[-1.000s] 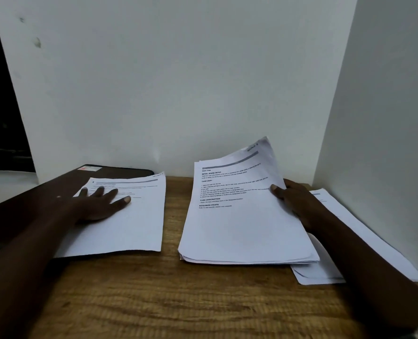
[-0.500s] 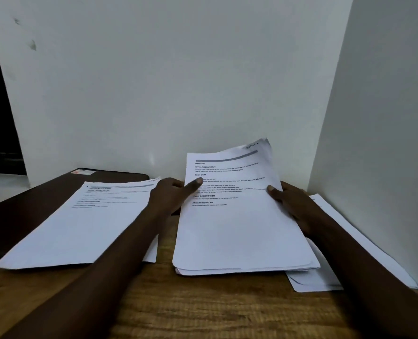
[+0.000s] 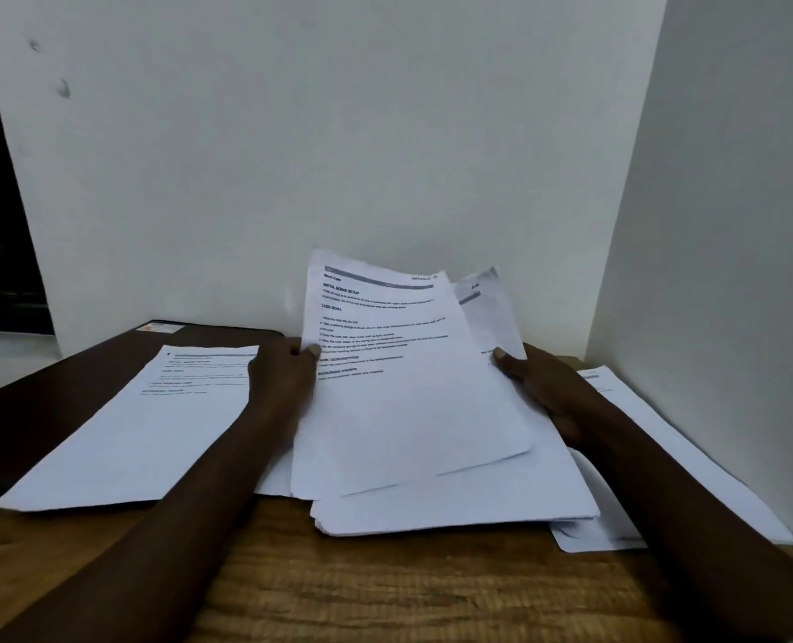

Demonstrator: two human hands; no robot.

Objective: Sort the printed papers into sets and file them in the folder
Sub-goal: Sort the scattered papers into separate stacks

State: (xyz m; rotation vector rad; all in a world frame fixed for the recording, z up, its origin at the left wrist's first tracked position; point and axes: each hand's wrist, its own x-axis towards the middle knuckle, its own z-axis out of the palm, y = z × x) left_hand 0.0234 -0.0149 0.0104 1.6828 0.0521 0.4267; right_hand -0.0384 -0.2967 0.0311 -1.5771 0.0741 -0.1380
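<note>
Top sheet (image 3: 408, 401) now being pinch-lifted off center stack (image 3: 478, 508) for sorting by L hand (image 3: 283, 378) (over from left pile (image 3: 144, 433)); stack edge being gripped by R hand (image 3: 547, 396).

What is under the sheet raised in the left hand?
The middle stack of printed papers, held by the right hand. Only the grey header corner of the next page shows; the lifted sheet covers the rest of its print.

The sheet (image 3: 408, 401) pinched in the left fingers (image 3: 292, 359) is thin matt white paper, as is the stack (image 3: 454, 508) the right fingers (image 3: 510, 364) grip. Nearer than the fingertips, the table (image 3: 338, 591) is brown wood with a coarse grain. Left of the fingers lies a dark folder (image 3: 83, 378), smooth and faintly glossy. Beyond them the wall (image 3: 338, 132) is matt white and scuffed.
</note>
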